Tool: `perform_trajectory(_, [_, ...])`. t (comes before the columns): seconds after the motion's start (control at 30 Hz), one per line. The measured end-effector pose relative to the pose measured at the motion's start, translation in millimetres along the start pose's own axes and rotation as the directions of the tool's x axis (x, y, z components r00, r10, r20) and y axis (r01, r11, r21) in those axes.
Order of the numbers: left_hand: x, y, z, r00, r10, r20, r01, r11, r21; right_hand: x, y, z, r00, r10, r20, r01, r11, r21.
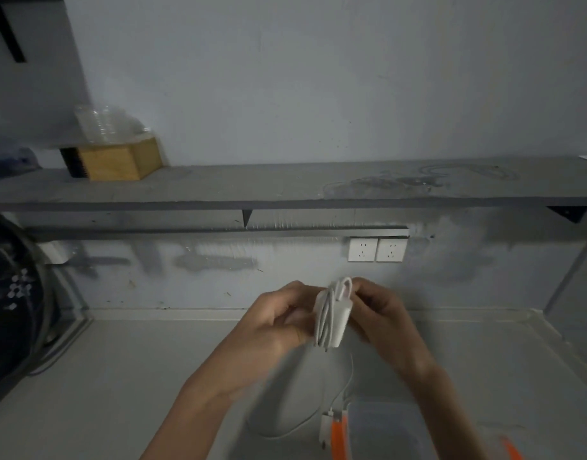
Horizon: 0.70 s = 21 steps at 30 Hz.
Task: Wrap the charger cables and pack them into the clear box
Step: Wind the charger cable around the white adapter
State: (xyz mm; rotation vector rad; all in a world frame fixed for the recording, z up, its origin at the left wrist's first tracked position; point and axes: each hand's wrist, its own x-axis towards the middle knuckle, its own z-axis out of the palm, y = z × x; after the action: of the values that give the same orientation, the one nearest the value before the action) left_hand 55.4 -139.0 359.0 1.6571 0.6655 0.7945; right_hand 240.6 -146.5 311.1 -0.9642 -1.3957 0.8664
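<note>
Lowest in the frame, at the bottom right and cut by the lower edge, sits the clear box (pixel 385 433) on the pale counter (pixel 136 376), with an orange latch (pixel 340 439) on its left side and a small white plug (pixel 326 426) lying just beside that latch. A thin loose cable (pixel 285 433) loops over the counter to the left of the plug and rises towards the hands. Above the box, held up off the counter at centre frame, the white charger (pixel 330 318) stands upright with cable wound lengthwise round it. The left grip (pixel 278 323) has fingers curled on its left side, and the right grip (pixel 381 313) pinches its top and right side; both are blurred. Bare counter stretches wide to the left of the forearms, up to a pale strip at the foot of the wall. Higher up, two white wall sockets (pixel 376 250) sit under the front edge of a long grey shelf (pixel 252 184), well above the hands. A wooden box (pixel 119 161) rests on the shelf's upper left, and a dark round object (pixel 9 310) crowds the left edge.
</note>
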Motion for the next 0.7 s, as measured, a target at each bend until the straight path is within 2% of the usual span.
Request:
perform_trajectory(0.13, [12, -16, -10, 0.968, -0.076, -0.238, 0.007, 0.960, -0.278, -28, 25, 25, 0.984, 0.049, -0.170, -0.069, 0.991, -0.114])
perform_trajectory(0.2, [21, -24, -16, 0.931, -0.173, -0.323, 0.008, 0.891, -0.454, -43, 32, 37, 0.983, 0.111, -0.148, -0.130, 0.984, -0.124])
perform_trajectory(0.27, [29, -30, -21, 0.895, -0.196, -0.402, -0.024, 0.876, -0.481, -59, 33, 46, 0.986, 0.152, -0.064, -0.162, 0.964, -0.212])
perform_trajectory(0.33, [33, -38, -29, 0.850, -0.177, -0.496, -0.022, 0.929, -0.369, -72, 25, 48, 0.991, 0.125, 0.041, -0.099, 0.915, -0.390])
perform_trajectory(0.4, [33, -47, -35, 0.816, -0.159, -0.556, 0.053, 0.978, -0.202, -78, 7, 45, 0.990, 0.047, 0.131, 0.026, 0.862, -0.506])
perform_trajectory(0.47, [29, -55, -37, 0.825, -0.101, -0.556, 0.100, 0.994, -0.033, -76, -12, 38, 0.982, -0.046, 0.183, 0.145, 0.805, -0.576])
perform_trajectory(0.53, [22, -63, -33, 0.868, -0.040, -0.495, 0.122, 0.983, 0.135, -69, -28, 27, 0.968, -0.182, 0.170, 0.249, 0.701, -0.668])
perform_trajectory(0.6, [13, -65, -25, 0.918, -0.037, -0.395, 0.146, 0.957, 0.249, -54, -41, 15, 0.929, -0.342, 0.139, 0.325, 0.579, -0.748])
perform_trajectory(0.7, [-2, -55, -11, 0.975, -0.031, -0.221, 0.102, 0.944, 0.315, -25, -58, 0, 0.859, -0.504, 0.095, 0.382, 0.506, -0.773])
